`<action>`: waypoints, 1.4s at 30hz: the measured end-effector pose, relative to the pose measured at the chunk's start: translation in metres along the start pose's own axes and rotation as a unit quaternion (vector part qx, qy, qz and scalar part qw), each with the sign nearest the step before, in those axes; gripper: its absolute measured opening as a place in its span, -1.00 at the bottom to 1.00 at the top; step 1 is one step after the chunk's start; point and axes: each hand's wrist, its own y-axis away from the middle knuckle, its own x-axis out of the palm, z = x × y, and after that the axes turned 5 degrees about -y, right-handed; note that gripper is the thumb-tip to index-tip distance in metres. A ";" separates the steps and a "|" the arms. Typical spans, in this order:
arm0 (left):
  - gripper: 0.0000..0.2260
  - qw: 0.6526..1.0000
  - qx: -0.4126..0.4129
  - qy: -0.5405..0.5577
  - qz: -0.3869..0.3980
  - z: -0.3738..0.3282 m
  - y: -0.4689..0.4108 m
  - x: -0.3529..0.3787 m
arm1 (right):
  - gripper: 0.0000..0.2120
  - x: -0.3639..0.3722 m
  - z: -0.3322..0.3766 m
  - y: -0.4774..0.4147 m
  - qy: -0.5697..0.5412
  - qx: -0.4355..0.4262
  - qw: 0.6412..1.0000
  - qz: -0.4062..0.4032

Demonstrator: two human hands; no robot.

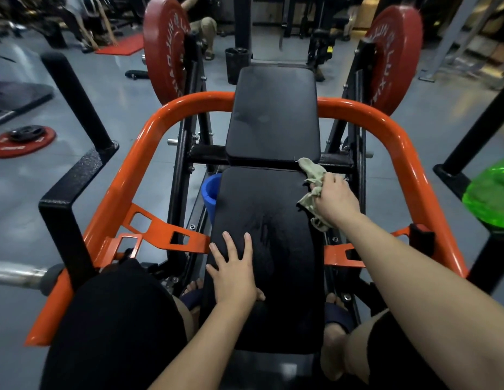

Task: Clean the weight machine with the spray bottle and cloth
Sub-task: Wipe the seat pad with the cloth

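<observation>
Gripping a crumpled beige cloth (311, 178), the right hand (333, 197) presses it against the right edge of the lower black pad (273, 209) of the weight machine (386, 130), right of centre in the frame and just below the gap between the two pads. Its grip is clenched round the cloth, and loose ends trail out above and below the fingers. The left hand (234, 273) lies flat on the same pad at lower centre, its grip released and its fingers straight and spread. Streaky marks show on the pad between the two hands.

The upper black pad (273, 116) fills the centre above, with an orange tube frame (138, 164) curving round both pads. Red weight plates (163, 49) stand on edge at upper left and upper right. A blue cylinder (210, 195) sits just left of the lower pad, partly hidden behind it. At the right edge is a blurred green translucent object (490, 195); I cannot tell whether it is the spray bottle. Another red plate (9, 147) lies flat on the floor at the left, with a smaller dark plate on it.
</observation>
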 end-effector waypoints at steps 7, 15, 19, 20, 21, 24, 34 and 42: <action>0.27 1.000 -0.003 -0.002 -0.005 0.001 -0.001 0.001 | -0.65 0.013 0.045 -0.013 0.021 -0.012 0.999 -0.027; 0.22 1.000 -0.006 -0.010 -0.027 0.001 -0.003 0.007 | -0.51 0.049 0.148 -0.003 -0.021 -0.119 0.993 0.008; 0.11 1.000 0.011 -0.009 -0.024 0.004 -0.002 0.008 | -0.46 0.062 0.199 0.010 -0.043 -0.173 0.980 0.089; 0.03 0.999 0.014 -0.008 -0.029 0.004 -0.002 0.007 | -0.50 0.064 0.207 0.012 -0.031 -0.191 0.975 0.106; -0.05 0.999 0.014 -0.010 -0.032 0.004 -0.001 0.007 | -0.56 0.066 0.213 0.014 -0.008 -0.214 0.970 0.115; -0.08 1.000 0.009 -0.005 -0.025 0.003 -0.002 0.006 | -0.60 0.066 0.211 0.016 0.059 -0.286 0.951 0.100; 0.22 1.000 -0.007 -0.026 -0.016 0.004 -0.001 0.001 | -0.58 0.020 0.135 -0.008 -0.020 -0.199 0.979 0.048; 0.25 1.000 -0.009 -0.026 0.009 -0.004 0.000 -0.006 | -0.69 -0.014 0.067 -0.013 -0.050 -0.069 0.996 -0.009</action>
